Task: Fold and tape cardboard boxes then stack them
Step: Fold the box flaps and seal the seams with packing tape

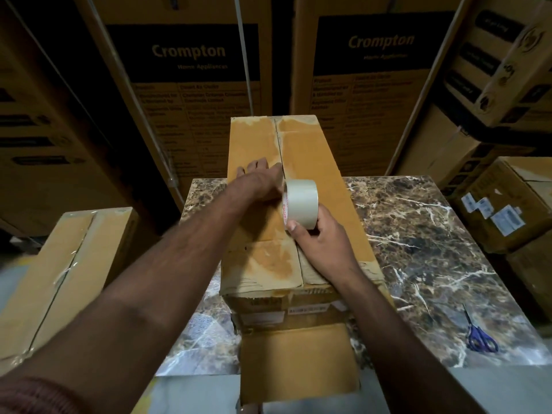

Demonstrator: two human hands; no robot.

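A long brown cardboard box [313,162] lies on the marble table [418,240], its two top flaps meeting in a centre seam. My left hand [260,180] lies flat with straight fingers on the left flap, beside the seam. Just behind it, my right hand [319,243] grips a roll of clear tape [300,201], held upright over the seam near the box's middle. A loose flap [295,360] hangs down at the box's near end.
Blue-handled scissors [481,339] lie on the table's right front corner. Another taped box [59,273] stands low at the left. Tall printed cartons [191,70] wall in the back, and more cartons [513,204] are stacked at the right.
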